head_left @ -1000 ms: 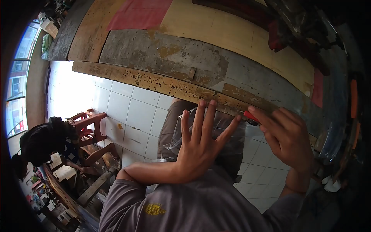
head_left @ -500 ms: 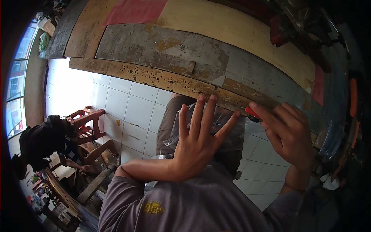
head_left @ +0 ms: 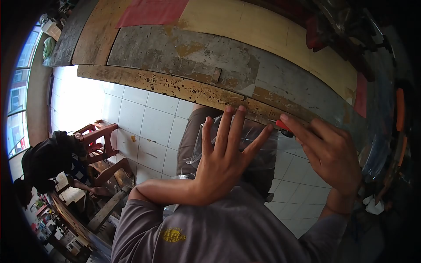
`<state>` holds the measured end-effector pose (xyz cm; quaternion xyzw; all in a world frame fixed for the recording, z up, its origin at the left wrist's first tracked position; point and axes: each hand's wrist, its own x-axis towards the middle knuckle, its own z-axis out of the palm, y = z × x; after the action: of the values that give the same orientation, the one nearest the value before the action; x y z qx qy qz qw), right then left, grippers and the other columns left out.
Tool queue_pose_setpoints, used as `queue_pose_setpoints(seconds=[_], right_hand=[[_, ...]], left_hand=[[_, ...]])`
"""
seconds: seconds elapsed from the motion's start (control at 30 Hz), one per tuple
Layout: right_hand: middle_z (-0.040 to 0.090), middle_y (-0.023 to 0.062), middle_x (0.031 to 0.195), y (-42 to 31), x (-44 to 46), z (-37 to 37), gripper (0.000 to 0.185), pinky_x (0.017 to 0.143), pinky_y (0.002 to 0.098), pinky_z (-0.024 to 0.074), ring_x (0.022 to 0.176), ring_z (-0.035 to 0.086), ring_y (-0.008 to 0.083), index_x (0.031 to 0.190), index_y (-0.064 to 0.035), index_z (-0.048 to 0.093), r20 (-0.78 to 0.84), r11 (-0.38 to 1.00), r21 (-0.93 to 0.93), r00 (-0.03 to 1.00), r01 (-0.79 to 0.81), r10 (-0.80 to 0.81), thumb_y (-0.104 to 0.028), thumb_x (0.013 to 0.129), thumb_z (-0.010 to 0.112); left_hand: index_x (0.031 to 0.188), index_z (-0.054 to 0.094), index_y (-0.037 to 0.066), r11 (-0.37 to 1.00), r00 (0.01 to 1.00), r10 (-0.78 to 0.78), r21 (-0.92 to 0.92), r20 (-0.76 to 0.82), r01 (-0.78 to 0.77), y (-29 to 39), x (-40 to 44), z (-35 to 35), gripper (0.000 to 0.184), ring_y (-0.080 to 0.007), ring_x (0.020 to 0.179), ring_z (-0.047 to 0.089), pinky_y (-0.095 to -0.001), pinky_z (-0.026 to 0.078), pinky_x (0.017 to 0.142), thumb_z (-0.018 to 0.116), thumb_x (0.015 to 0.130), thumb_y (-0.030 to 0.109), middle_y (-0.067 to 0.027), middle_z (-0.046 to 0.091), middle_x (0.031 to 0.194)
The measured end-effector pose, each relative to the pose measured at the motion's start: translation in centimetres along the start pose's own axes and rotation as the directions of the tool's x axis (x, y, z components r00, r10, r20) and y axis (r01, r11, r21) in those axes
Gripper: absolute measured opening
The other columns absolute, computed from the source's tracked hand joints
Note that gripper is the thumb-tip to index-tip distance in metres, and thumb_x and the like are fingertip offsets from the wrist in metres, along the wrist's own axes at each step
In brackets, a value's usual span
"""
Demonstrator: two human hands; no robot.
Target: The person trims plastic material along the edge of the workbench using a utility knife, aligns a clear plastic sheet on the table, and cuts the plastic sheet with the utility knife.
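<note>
My left hand [head_left: 226,155] is open, its fingers spread and the tips at the front edge of the worn wooden board [head_left: 175,90]. Beneath and beside it hangs a sheet of clear plastic film [head_left: 197,140], draped down over my lap. My right hand [head_left: 326,151] is closed around a small red-and-black hand tool [head_left: 280,125], index finger stretched along it. That tool sits at the board's edge, just right of my left thumb; its working tip is hidden, so its exact kind does not show.
Scuffed grey sheeting [head_left: 153,48] covers the bench behind the board, with a yellow panel [head_left: 245,22] and a red patch [head_left: 151,13] beyond. A person in black [head_left: 48,153] is at the left by a red-brown stool [head_left: 101,138]. White floor tiles [head_left: 153,127] lie below.
My right hand has shifted slightly down and to the right, and the red-and-black tool has tilted a little in it. My left hand stays in place.
</note>
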<state>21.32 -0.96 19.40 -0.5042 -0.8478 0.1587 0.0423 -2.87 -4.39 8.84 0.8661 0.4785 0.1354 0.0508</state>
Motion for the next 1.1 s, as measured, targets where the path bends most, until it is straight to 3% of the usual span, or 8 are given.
queue_pose_setpoints(seconds=[0.23,0.33,0.53,0.63,0.73,0.93,1.03,1.1], right_hand=[[0.06,0.0074,0.083,-0.2,-0.1,-0.7,0.061,0.062,0.0395,0.0588,0.067,0.066,0.0216,0.147,-0.0182,0.066,0.044,0.999,-0.006,0.998,-0.037,0.037,-0.001,0.089,0.074],[0.063,0.0085,0.086,-0.2,-0.3,-0.9,0.06,0.063,0.0397,0.0596,0.069,0.068,0.0231,0.147,-0.0174,0.066,0.051,0.999,-0.002,0.998,-0.048,0.048,-0.001,0.09,0.074],[0.064,0.0087,0.087,0.4,-0.9,-1.0,0.06,0.064,0.0401,0.0602,0.07,0.069,0.024,0.147,-0.0185,0.065,0.054,0.998,0.005,0.996,-0.064,0.064,-0.001,0.09,0.074],[0.064,0.0088,0.087,0.5,-1.2,-1.0,0.06,0.064,0.0402,0.0602,0.07,0.069,0.0238,0.147,-0.0185,0.065,0.05,0.997,-0.002,0.996,-0.072,0.072,-0.001,0.091,0.073],[0.065,0.009,0.087,0.5,-1.3,-1.1,0.059,0.063,0.0398,0.0597,0.07,0.069,0.0235,0.147,-0.0181,0.065,0.052,0.997,-0.006,0.996,-0.07,0.071,-0.001,0.091,0.073],[0.062,0.0092,0.083,1.0,-1.6,-1.1,0.059,0.06,0.0388,0.0569,0.067,0.067,0.0225,0.148,-0.0163,0.065,0.049,0.996,0.056,0.996,-0.072,0.069,0.0,0.091,0.073],[0.06,0.0094,0.082,0.9,-1.7,-1.3,0.059,0.06,0.0391,0.0566,0.065,0.066,0.0224,0.148,-0.016,0.065,0.052,0.995,0.062,0.996,-0.078,0.074,0.0,0.091,0.073],[0.06,0.0094,0.081,1.0,-1.9,-1.2,0.059,0.06,0.0392,0.0565,0.065,0.066,0.0225,0.148,-0.016,0.065,0.042,0.996,0.05,0.997,-0.07,0.068,0.0,0.091,0.073]], left_hand=[[0.169,0.034,0.035,1.0,1.0,0.015,0.011,0.014,-0.015,-0.2,0.0,-0.2,0.08,-0.0425,0.155,0.039,-0.0669,0.035,0.118,0.055,0.094,0.014,-0.0277,0.033,0.168],[0.16,0.048,0.041,0.994,0.999,0.012,0.104,0.046,-0.017,-0.1,0.5,-1.1,0.075,-0.0388,0.148,0.045,-0.0582,0.041,0.118,0.073,0.09,0.036,-0.0219,0.041,0.161],[0.161,0.047,0.041,0.992,0.999,0.016,0.127,0.044,-0.021,0.0,0.4,-0.9,0.082,-0.0392,0.15,0.043,-0.0575,0.04,0.117,0.077,0.085,0.04,-0.0226,0.039,0.162],[0.167,0.036,0.036,0.999,0.999,0.004,0.041,0.05,-0.006,0.1,0.2,-0.7,0.076,-0.0415,0.155,0.04,-0.0629,0.039,0.117,0.054,0.097,0.016,-0.0274,0.032,0.169],[0.162,0.045,0.041,0.99,0.998,0.011,0.141,0.057,-0.019,0.1,0.4,-1.0,0.089,-0.0388,0.15,0.043,-0.0575,0.04,0.117,0.081,0.081,0.042,-0.0229,0.038,0.162],[0.162,0.044,0.043,0.986,0.997,0.015,0.163,0.069,-0.026,0.0,0.3,-0.8,0.092,-0.0389,0.15,0.043,-0.0572,0.04,0.116,0.082,0.079,0.044,-0.0226,0.037,0.162],[0.168,0.034,0.038,0.998,0.998,0.006,0.068,0.06,-0.01,0.0,0.1,-0.6,0.079,-0.0414,0.154,0.041,-0.0633,0.04,0.117,0.055,0.096,0.013,-0.0267,0.033,0.168],[0.168,0.034,0.038,0.997,0.998,0.007,0.073,0.057,-0.011,0.0,0.1,-0.6,0.079,-0.0417,0.153,0.041,-0.0631,0.041,0.116,0.055,0.096,0.014,-0.0269,0.033,0.168]])
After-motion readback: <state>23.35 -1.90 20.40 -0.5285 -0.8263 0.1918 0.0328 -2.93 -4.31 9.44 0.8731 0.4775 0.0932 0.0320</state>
